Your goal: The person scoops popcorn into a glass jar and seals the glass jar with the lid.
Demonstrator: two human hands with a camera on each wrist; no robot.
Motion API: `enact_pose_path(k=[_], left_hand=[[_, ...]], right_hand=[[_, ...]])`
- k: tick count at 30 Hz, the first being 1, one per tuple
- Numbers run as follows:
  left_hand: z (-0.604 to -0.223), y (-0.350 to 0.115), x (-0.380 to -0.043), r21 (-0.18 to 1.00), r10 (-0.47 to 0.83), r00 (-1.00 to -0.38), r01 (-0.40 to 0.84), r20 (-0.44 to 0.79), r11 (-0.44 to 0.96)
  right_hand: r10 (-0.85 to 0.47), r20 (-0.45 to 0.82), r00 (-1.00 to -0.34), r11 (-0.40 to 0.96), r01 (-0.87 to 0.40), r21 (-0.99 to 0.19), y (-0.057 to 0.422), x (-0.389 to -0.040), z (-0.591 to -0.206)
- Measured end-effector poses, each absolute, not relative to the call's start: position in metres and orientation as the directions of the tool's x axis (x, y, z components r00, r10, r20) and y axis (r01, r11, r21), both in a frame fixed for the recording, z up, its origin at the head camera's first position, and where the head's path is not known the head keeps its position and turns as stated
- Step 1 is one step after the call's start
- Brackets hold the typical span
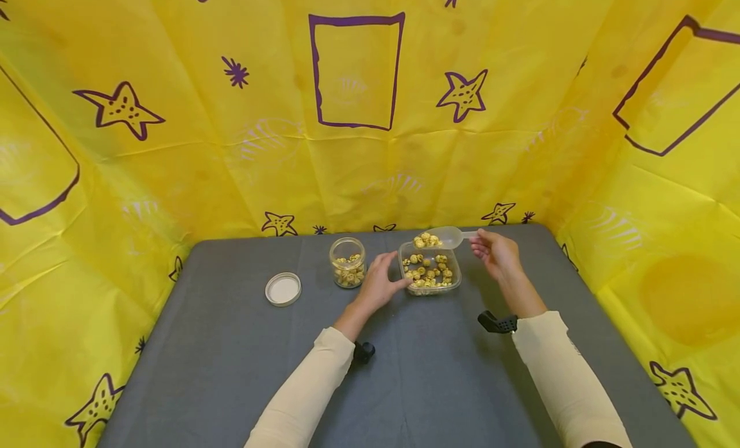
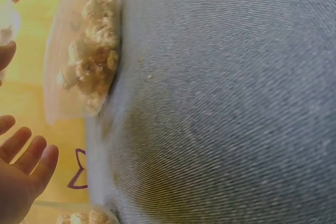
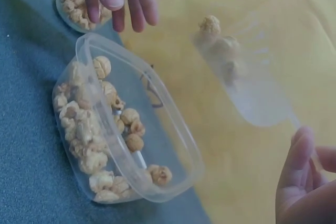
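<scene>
Your right hand pinches the handle of a translucent scoop between thumb and fingers. You have the scoop raised over the far side of the clear plastic container, with a few pieces of golden popcorn gathered toward its front end. From the right wrist view, the scoop is apart from the container's rim.

Your left hand is open, its fingers extended and the thumb spread away from them, with nothing in its grasp. It is just beside the container's left side; you cannot tell for certain whether the thumb touches the rim.

The container stands upright on the grey worktop, with more popcorn across its bottom. To the left of your left hand stands 1 open glass jar, also upright and partly filled with popcorn. Farther left, 1 round lid lies flat, its white face up.

You have pale sleeves on both arms and 1 black device at each wrist. Behind the worktop and along its 2 sides hangs yellow cloth, printed with purple starfish outlines.
</scene>
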State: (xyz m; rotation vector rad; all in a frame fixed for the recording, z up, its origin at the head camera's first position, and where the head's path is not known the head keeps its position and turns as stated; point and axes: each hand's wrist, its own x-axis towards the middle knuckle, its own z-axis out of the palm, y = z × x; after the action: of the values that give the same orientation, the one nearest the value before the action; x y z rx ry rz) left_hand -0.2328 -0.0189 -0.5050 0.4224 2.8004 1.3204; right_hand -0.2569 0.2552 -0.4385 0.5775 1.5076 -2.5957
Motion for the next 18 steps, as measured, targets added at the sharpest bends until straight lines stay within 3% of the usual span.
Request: enact_pose_path(k=[18], left_hand=[[-0.482, -0.026, -0.237, 0.797, 0.212, -0.968, 0.234, 0.135, 0.557]], right_hand=[[0.130, -0.309, -0.942, -0.526, 0.198, -0.827, 0.246, -0.262, -0.430]])
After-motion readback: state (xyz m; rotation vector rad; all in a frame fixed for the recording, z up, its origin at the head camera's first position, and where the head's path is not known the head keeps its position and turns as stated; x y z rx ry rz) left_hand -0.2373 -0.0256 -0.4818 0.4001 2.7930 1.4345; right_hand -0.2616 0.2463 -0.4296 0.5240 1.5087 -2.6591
